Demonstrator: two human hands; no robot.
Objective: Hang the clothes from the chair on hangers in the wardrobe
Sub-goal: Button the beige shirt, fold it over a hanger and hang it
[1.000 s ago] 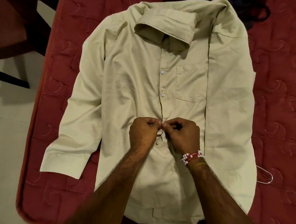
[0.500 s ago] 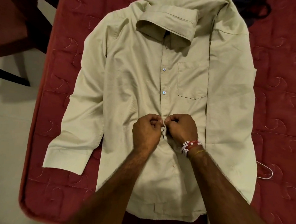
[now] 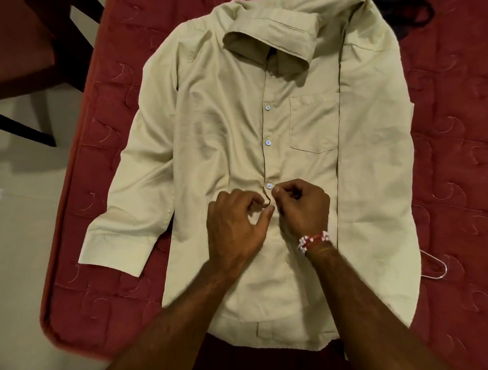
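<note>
The beige shirt (image 3: 212, 112) lies flat, left hand (image 3: 235, 224) and right hand (image 3: 303, 207) each pinching its placket (image 3: 266, 163) just below 3 done-up buttons (image 3: 268, 142) (the next seems hidden beneath the fingertips), so hold both edges taut and push that button squarely through.

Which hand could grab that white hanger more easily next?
Probably the right hand: the hanger pokes out from under the shirt on that side, while the left hand would have to cross over. Both hands pinch the shirt front now.
</note>
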